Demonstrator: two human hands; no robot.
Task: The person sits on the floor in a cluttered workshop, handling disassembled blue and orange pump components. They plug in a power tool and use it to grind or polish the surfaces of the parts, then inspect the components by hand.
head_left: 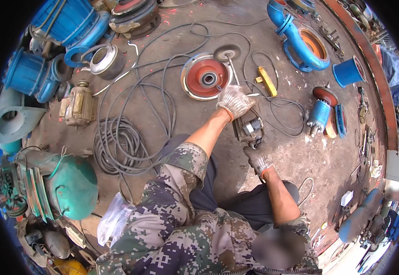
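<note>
Gloved in white knit, my left hand (235,101) is closed around the front of a power grinder (250,127) with a long metal shaft. At the shaft's far end a round grey disc (227,52) overlaps the upper right rim of a round pump cover (194,75), red inside with a pale rim and a central bore. Whether the disc touches the cover, I cannot tell. My right hand (259,161), in a similar glove, is closed on the grinder's rear end; its fingers are partly hidden.
Coiled grey cable (119,144) spreads over the floor at left. A yellow elongated box (266,81) lies right of the cover. Blue pump casing (302,50), blue flanged pipe (347,72) and a blue part with red disc (319,112) stand right; an electric motor (79,104) and green tank (73,188) left.
</note>
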